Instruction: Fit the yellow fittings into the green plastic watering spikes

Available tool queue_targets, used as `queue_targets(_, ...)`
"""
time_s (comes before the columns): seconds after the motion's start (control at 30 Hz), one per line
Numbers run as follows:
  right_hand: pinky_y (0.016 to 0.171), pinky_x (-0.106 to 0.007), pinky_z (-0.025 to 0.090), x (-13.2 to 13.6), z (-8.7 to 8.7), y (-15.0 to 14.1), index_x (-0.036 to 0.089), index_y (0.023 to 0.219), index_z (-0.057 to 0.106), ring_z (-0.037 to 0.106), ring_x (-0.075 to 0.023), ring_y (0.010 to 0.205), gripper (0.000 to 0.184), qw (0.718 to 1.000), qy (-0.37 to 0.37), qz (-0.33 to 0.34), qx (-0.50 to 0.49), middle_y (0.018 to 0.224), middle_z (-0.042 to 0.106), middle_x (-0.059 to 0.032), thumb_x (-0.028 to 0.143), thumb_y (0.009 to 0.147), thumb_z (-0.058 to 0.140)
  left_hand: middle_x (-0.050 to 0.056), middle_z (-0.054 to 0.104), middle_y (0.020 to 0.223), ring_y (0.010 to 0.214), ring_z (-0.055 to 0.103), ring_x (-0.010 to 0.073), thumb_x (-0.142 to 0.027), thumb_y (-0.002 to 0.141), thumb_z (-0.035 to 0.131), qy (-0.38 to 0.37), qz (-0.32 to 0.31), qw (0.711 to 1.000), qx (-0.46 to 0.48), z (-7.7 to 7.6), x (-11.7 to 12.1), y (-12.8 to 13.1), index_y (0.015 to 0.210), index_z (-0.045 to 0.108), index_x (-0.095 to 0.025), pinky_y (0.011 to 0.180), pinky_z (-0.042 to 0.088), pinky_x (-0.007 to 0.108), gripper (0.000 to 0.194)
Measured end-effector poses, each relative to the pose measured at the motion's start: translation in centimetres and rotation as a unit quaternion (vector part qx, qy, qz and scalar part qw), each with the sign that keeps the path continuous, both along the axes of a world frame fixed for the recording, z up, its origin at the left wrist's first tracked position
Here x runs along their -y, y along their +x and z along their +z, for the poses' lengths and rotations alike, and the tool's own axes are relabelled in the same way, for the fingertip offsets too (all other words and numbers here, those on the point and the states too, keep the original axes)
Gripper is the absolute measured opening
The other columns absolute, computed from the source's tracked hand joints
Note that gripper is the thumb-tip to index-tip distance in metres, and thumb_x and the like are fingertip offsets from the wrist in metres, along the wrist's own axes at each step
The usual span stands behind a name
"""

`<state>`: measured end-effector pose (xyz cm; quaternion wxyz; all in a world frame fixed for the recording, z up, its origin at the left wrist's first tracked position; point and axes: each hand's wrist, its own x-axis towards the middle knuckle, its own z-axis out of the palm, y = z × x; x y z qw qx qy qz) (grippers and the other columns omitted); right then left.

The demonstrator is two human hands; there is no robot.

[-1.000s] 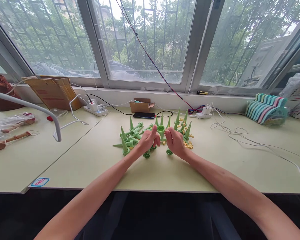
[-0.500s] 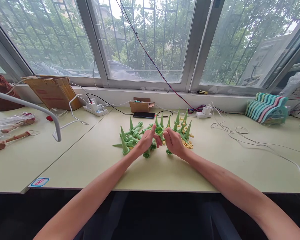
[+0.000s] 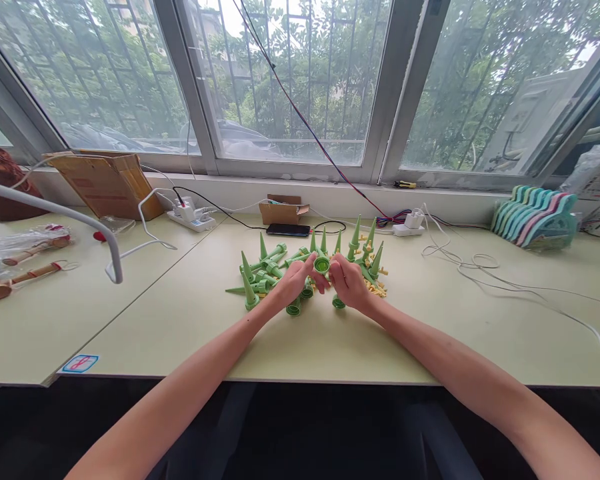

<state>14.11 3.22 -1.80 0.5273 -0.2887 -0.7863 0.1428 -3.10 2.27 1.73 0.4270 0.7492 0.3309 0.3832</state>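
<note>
A green plastic watering spike (image 3: 321,265) is held at the middle of the table, its round threaded mouth facing me. My left hand (image 3: 298,277) is closed on it from the left, thumb along its side. My right hand (image 3: 349,280) is curled in a pinch against its right side; whatever those fingers grip is hidden. Around my hands lie several more spikes (image 3: 249,291), some standing point up, others on their sides. To the right is a pile of small yellow valve pieces (image 3: 376,289), with several upright spikes (image 3: 356,239) behind it, some with yellow pieces attached.
A phone (image 3: 289,230) lies behind the spikes, before a small open cardboard box (image 3: 283,211). White cables (image 3: 485,263) and teal hangers (image 3: 535,217) are at right. A curved white bar (image 3: 111,250) and wooden-handled items (image 3: 25,280) are at left.
The held spike has shifted slightly right and down, its mouth tilting a little lower. Both hands moved slightly with it and keep their closed poses.
</note>
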Motion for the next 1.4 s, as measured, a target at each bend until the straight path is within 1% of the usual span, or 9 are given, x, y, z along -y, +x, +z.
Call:
queue_targets(0.13, 0.051, -0.027, 0.038, 0.3, 0.4, -0.1, 0.023, 0.074, 0.037, 0.046, -0.0116, 0.048, 0.039, 1.0, -0.012, 0.024, -0.01, 0.057, 0.052, 0.0006, 0.046, 0.104, 0.025, 0.007, 0.066, 0.057, 0.066, 0.064, 0.0184, -0.063, 0.095, 0.03, 0.013, -0.008, 1.0, 0.017, -0.4, -0.4, 0.0, 0.062, 0.072, -0.015, 0.076, 0.052, 0.032, 0.072)
queue_targets(0.27, 0.052, -0.025, 0.039, 0.5, 0.9, -0.1, 0.023, 0.076, 0.036, 0.051, -0.0114, 0.051, 0.039, 0.998, -0.029, 0.05, -0.007, 0.06, 0.058, -0.0004, 0.047, 0.104, 0.023, 0.006, 0.066, 0.059, 0.062, 0.061, 0.0166, -0.064, 0.095, 0.032, 0.041, -0.01, 0.999, 0.016, -0.6, -0.5, -0.1, 0.057, 0.068, -0.014, 0.073, 0.05, 0.03, 0.072)
queue_targets(0.47, 0.049, -0.026, 0.03, -0.1, 0.5, 0.3, 0.023, 0.072, 0.031, 0.034, -0.0097, 0.046, 0.04, 1.0, -0.017, -0.01, 0.013, 0.054, 0.042, 0.0044, 0.047, 0.104, 0.026, 0.005, 0.063, 0.064, 0.062, 0.055, 0.014, -0.059, 0.096, 0.036, 0.104, 0.032, 0.994, -0.032, -0.4, -0.1, -0.3, 0.059, 0.063, -0.014, 0.065, 0.044, 0.027, 0.064)
queue_targets(0.57, 0.049, -0.026, 0.028, -0.4, 0.3, 0.3, 0.023, 0.072, 0.029, 0.031, -0.0096, 0.047, 0.04, 0.999, -0.026, -0.022, 0.025, 0.055, 0.037, 0.0052, 0.046, 0.103, 0.025, 0.002, 0.06, 0.066, 0.063, 0.055, 0.0133, -0.055, 0.095, 0.044, 0.117, 0.034, 0.992, -0.04, -0.5, 0.0, -0.3, 0.069, 0.062, -0.014, 0.063, 0.044, 0.026, 0.052)
queue_targets(0.67, 0.049, -0.026, 0.029, -0.3, 0.5, 0.3, 0.023, 0.072, 0.029, 0.032, -0.0094, 0.047, 0.039, 0.999, -0.028, -0.018, 0.028, 0.056, 0.038, 0.0051, 0.046, 0.103, 0.025, 0.003, 0.061, 0.074, 0.063, 0.057, 0.0128, -0.052, 0.094, 0.048, 0.101, 0.008, 0.995, -0.021, -0.6, -0.1, -0.2, 0.083, 0.062, -0.014, 0.059, 0.047, 0.026, 0.041)
queue_targets(0.83, 0.048, -0.025, 0.027, -0.3, 0.7, 0.3, 0.023, 0.071, 0.027, 0.029, -0.009, 0.046, 0.038, 0.999, -0.017, -0.023, 0.03, 0.055, 0.036, 0.0059, 0.044, 0.103, 0.026, 0.005, 0.063, 0.085, 0.063, 0.058, 0.0117, -0.047, 0.092, 0.053, 0.1, -0.018, 0.995, -0.005, -0.8, -0.1, -0.1, 0.104, 0.06, -0.015, 0.058, 0.05, 0.025, 0.035)
queue_targets(0.97, 0.048, -0.026, 0.025, -0.6, 0.5, 0.4, 0.023, 0.071, 0.027, 0.027, -0.0094, 0.047, 0.037, 0.998, -0.014, -0.043, 0.037, 0.054, 0.034, 0.0061, 0.043, 0.103, 0.027, 0.004, 0.061, 0.086, 0.062, 0.057, 0.0109, -0.044, 0.091, 0.057, 0.125, -0.002, 0.992, -0.012, -0.8, 0.0, 0.0, 0.102, 0.059, -0.017, 0.06, 0.051, 0.025, 0.029)
queue_targets(1.13, 0.049, -0.027, 0.027, -0.9, 0.1, 0.5, 0.023, 0.071, 0.031, 0.029, -0.0103, 0.047, 0.039, 0.996, -0.028, -0.072, 0.046, 0.055, 0.038, 0.0046, 0.045, 0.103, 0.027, 0.003, 0.06, 0.089, 0.064, 0.057, 0.0101, -0.037, 0.089, 0.06, 0.151, 0.011, 0.988, -0.025, -0.9, -0.1, 0.1, 0.101, 0.058, -0.017, 0.061, 0.049, 0.024, 0.023)
queue_targets(1.4, 0.049, -0.026, 0.025, -0.9, 0.1, 0.2, 0.023, 0.071, 0.033, 0.03, -0.0103, 0.046, 0.039, 0.994, -0.019, -0.094, 0.05, 0.055, 0.04, 0.0043, 0.045, 0.103, 0.028, 0.004, 0.061, 0.09, 0.066, 0.058, 0.0109, -0.037, 0.088, 0.06, 0.182, 0.042, 0.981, -0.049, -1.3, -0.5, 0.1, 0.097, 0.057, -0.018, 0.065, 0.05, 0.026, 0.021)
